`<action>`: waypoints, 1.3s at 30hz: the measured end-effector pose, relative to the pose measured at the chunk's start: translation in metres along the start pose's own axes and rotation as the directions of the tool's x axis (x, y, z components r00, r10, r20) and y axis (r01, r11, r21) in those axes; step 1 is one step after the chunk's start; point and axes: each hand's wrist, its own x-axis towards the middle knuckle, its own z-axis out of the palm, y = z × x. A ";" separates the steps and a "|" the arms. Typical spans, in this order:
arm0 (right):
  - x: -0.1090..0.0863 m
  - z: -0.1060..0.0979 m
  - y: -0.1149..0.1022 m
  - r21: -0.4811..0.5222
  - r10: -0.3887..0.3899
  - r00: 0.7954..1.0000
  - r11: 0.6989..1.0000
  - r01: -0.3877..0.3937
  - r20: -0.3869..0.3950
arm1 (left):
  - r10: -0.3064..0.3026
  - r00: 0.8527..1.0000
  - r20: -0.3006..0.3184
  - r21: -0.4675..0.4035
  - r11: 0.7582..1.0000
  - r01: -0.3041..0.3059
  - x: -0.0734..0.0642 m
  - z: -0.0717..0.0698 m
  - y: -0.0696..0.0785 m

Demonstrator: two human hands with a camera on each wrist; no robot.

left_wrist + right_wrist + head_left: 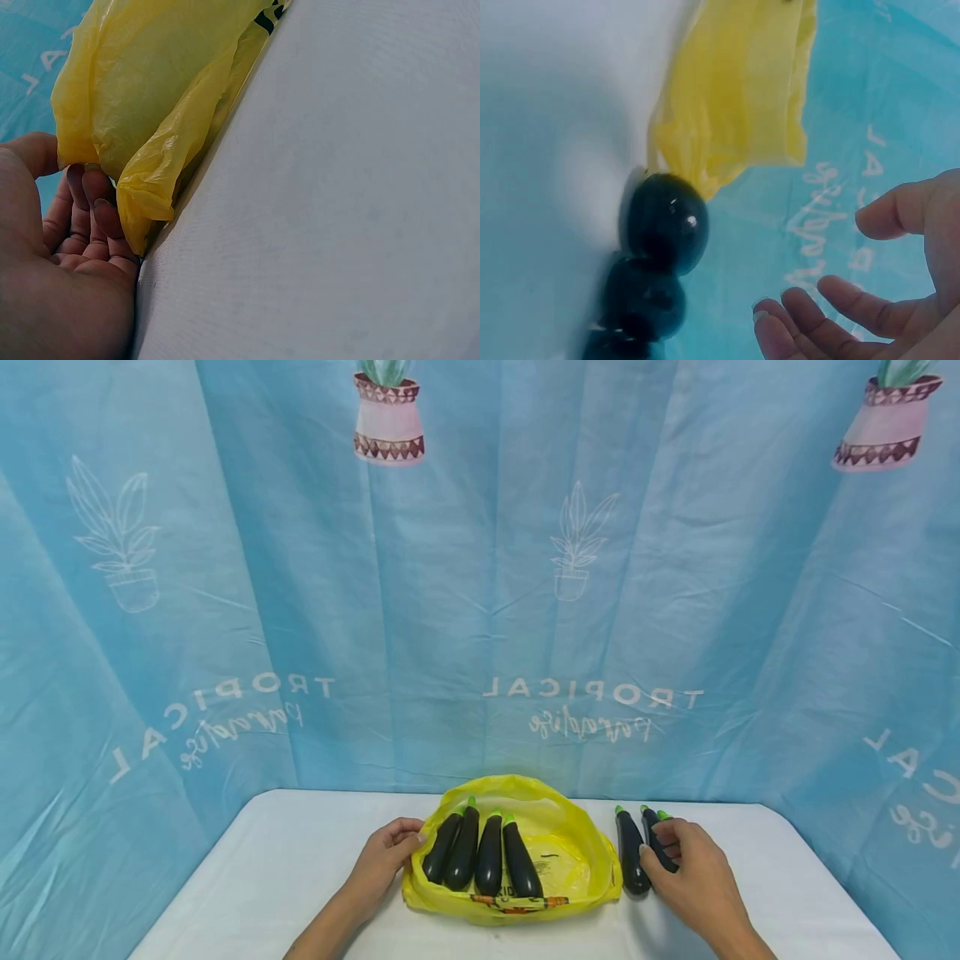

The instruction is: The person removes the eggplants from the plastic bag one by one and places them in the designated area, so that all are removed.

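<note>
A yellow plastic bag (581, 852) lies with its mouth spread wide, several dark eggplants (489, 856) side by side inside it. At the bag's left edge my left hand (384, 864) pinches the rim between thumb and fingers; in the left wrist view the thumb lies outside the yellow plastic (150, 97). To the right of the bag, three more eggplants (632, 856) lie in a row with green stems pointing away. My right hand (696, 877) hovers over this row. The right wrist view shows its thumb and fingers (885, 311) apart, holding nothing, beside the eggplants' rounded ends (667, 225).
A white cloth (262, 868) covers the table. Behind it and along both sides hangs a blue curtain (450, 652) printed with potted plants and lettering. The nearest loose eggplant lies close against the bag's right side.
</note>
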 end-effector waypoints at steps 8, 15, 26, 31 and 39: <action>-0.006 0.006 -0.015 0.037 -0.039 0.999 0.999 0.039 -0.005 | -0.010 1.000 -0.017 0.008 1.000 0.010 -0.002 0.001 0.001; -0.009 0.015 -0.026 0.020 -0.065 0.998 0.998 0.065 -0.012 | 0.000 1.000 -0.007 0.019 1.000 0.000 -0.003 0.000 0.000; -0.014 0.025 -0.041 0.067 -0.123 0.992 0.990 0.123 0.004 | 0.001 1.000 -0.013 0.009 1.000 0.000 -0.003 0.000 -0.001; -0.016 0.032 -0.053 0.079 -0.116 0.993 0.990 0.114 0.024 | 0.006 1.000 -0.003 0.006 1.000 -0.006 -0.004 -0.001 0.000; -0.018 0.045 -0.064 0.089 -0.176 0.984 0.981 0.174 0.018 | 0.010 1.000 0.000 0.012 1.000 -0.010 -0.001 0.000 0.000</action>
